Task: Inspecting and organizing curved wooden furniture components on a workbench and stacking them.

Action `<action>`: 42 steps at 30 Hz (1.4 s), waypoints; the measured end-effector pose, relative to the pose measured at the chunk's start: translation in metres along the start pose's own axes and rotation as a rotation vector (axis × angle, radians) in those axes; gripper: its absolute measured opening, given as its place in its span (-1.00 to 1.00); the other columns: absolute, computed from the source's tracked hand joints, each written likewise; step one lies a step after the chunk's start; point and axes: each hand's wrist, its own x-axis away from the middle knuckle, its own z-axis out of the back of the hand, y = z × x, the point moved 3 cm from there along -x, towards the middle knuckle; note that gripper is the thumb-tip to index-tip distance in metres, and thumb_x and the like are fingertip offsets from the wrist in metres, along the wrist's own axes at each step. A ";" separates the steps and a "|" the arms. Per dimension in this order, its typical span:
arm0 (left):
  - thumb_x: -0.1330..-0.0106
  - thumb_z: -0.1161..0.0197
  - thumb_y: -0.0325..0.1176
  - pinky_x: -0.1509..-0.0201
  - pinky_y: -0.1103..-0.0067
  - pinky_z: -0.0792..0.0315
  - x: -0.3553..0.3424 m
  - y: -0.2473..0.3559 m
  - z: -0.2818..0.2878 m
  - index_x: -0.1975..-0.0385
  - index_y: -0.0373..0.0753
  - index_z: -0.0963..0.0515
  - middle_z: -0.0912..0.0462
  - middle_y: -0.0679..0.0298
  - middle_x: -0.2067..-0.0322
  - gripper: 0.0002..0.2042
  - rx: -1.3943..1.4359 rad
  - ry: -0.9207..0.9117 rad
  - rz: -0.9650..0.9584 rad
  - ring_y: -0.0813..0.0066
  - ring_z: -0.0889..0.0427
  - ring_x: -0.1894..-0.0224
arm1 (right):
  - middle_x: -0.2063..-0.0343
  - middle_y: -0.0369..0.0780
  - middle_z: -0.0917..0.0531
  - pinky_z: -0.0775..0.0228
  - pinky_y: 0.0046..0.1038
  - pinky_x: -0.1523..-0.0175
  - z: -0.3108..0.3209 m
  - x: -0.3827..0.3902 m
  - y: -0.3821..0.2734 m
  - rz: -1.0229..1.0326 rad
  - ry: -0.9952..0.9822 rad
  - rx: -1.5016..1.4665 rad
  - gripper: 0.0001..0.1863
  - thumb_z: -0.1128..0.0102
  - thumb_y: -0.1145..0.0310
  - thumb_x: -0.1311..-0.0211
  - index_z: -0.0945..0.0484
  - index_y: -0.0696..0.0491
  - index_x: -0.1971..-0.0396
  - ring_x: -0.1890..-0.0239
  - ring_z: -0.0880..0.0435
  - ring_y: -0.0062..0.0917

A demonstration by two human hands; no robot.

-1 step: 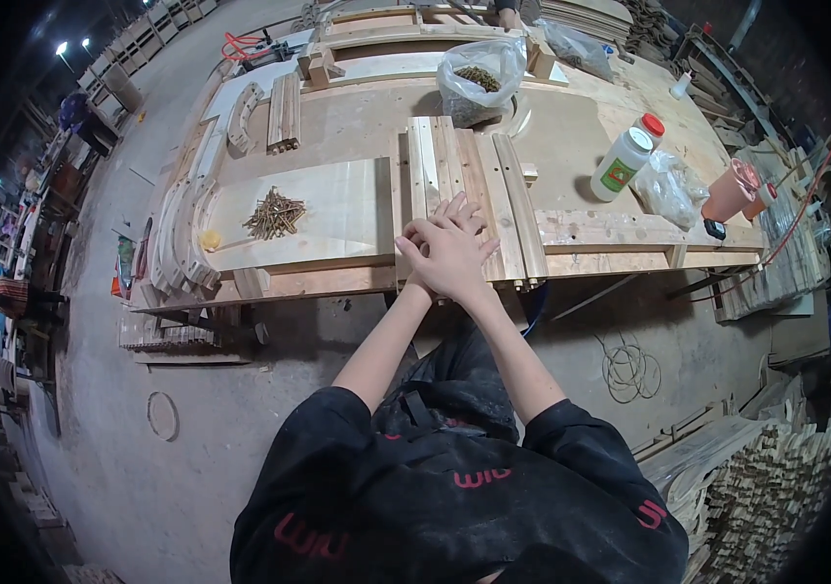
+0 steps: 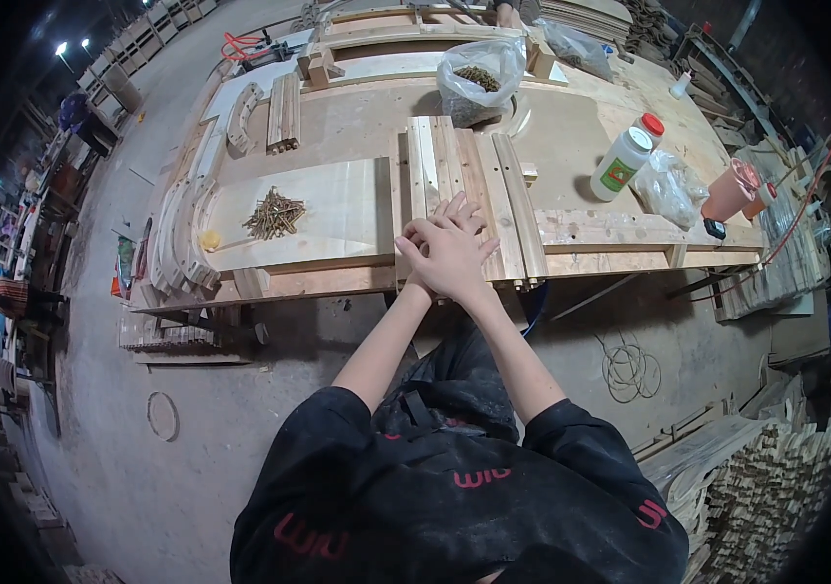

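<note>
My two hands are crossed over a row of narrow wooden slats [image 2: 446,161] near the front edge of the workbench. My right hand [image 2: 447,261] lies on top, its fingers spread. Under it is my left hand [image 2: 464,210], mostly covered, with some stretched fingers showing past the right hand. Neither hand is seen gripping anything. Small holes dot the faces of some slats. To the left, a heap of brass-coloured screws [image 2: 275,213] rests on a pale wooden panel [image 2: 347,200].
A clear bag [image 2: 480,78] of small hardware stands behind the slats. Right of them are a white bottle [image 2: 622,165], a plastic bag [image 2: 669,191] and a pink container [image 2: 730,190]. Curved wooden pieces [image 2: 174,238] lie at the bench's left end. Another person's hand [image 2: 507,14] shows at the far side.
</note>
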 end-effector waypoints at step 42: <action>-0.31 0.13 0.15 -0.43 0.19 0.32 0.010 -0.002 -0.013 -0.19 -0.16 -0.26 -0.13 0.18 -0.30 -0.40 0.134 -0.109 -0.009 0.17 0.13 -0.39 | 0.37 -0.18 -0.65 -0.30 -0.31 -0.01 -0.007 0.000 0.011 0.040 -0.109 0.060 -0.69 -0.17 0.10 -0.15 -0.60 0.05 0.33 0.19 -0.56 -0.30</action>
